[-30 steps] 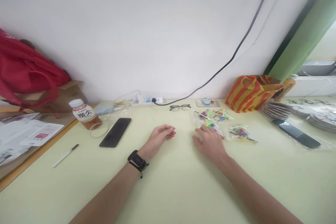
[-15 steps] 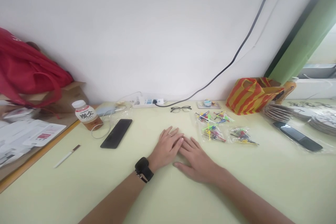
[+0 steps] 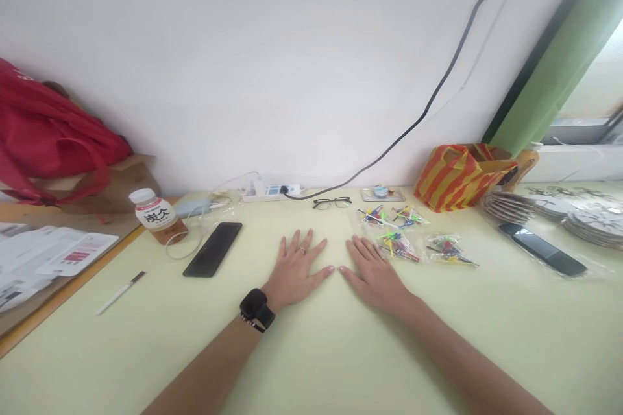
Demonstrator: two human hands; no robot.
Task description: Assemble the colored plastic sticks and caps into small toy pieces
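My left hand (image 3: 298, 272) lies palm down on the pale green table (image 3: 311, 363), fingers spread, with a ring on one finger and a black watch (image 3: 257, 308) at the wrist. My right hand (image 3: 374, 275) rests flat beside it, fingers stretched out, holding nothing. The two thumb tips almost meet but stay apart. Just past my right fingertips lie small clear bags of colourful plastic pieces (image 3: 399, 245); one more such bag (image 3: 450, 249) sits to their right. A black smartphone (image 3: 213, 249) is left of my left hand. Folded-out eyeglasses (image 3: 331, 203) lie beyond both hands.
At left are a drink bottle (image 3: 158, 215), a white pen-like stick (image 3: 120, 294), papers (image 3: 80, 253) and a red bag (image 3: 53, 136). A power strip (image 3: 272, 192) lies by the wall. At right are a striped bag (image 3: 460, 178), a dark phone-like device (image 3: 542, 249) and stacked discs (image 3: 601, 227).
My hands were touching, left fingers over the right fingertips; now they have moved apart and both lie flat. The left fingers have spread. The view has shifted slightly.
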